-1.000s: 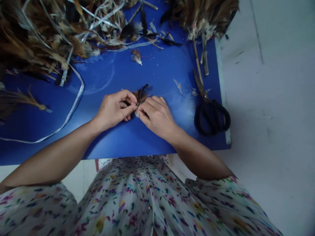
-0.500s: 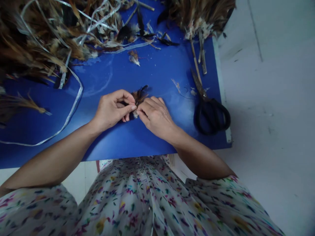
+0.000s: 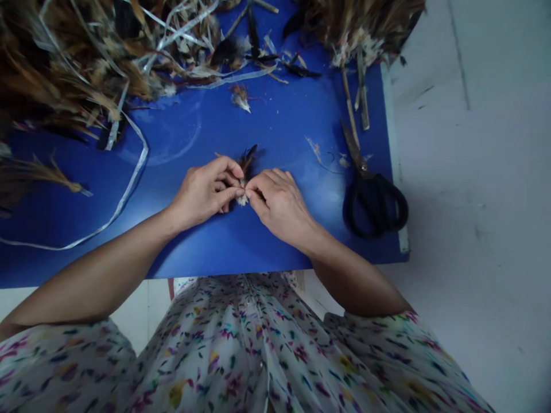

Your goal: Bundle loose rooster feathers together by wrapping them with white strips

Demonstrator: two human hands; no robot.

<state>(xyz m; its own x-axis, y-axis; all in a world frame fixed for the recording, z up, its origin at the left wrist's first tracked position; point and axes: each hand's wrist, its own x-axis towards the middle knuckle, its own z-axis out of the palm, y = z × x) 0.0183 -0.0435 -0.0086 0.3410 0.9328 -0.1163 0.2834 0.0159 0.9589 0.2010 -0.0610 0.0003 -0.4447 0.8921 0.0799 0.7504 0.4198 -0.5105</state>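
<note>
A small bunch of brown and dark feathers [image 3: 247, 162] is between my two hands, over the near middle of the blue table. My left hand [image 3: 210, 192] pinches at the bunch from the left with thumb and index finger. From the right, my right hand [image 3: 278, 201] closes thumb and fingers at the pale fluffy base of the same bunch. Their fingertips almost touch. Any thin strand between them is too small to make out. Off to the right lie black-handled scissors [image 3: 370, 195], blades pointing away.
The blue table [image 3: 267, 135] carries a large feather heap [image 3: 77, 69] at back left, with white plastic ribbon [image 3: 140, 163] curling from it. A feather bundle with sticks [image 3: 357, 34] sits at back right. A loose tuft [image 3: 240, 98] lies beyond my hands. Another feather bunch [image 3: 55, 175] lies at left.
Both hands and the feather bunch sit slightly further right in the view, and the table's contents have shifted the same way. My fingers keep pinching at the bunch.
</note>
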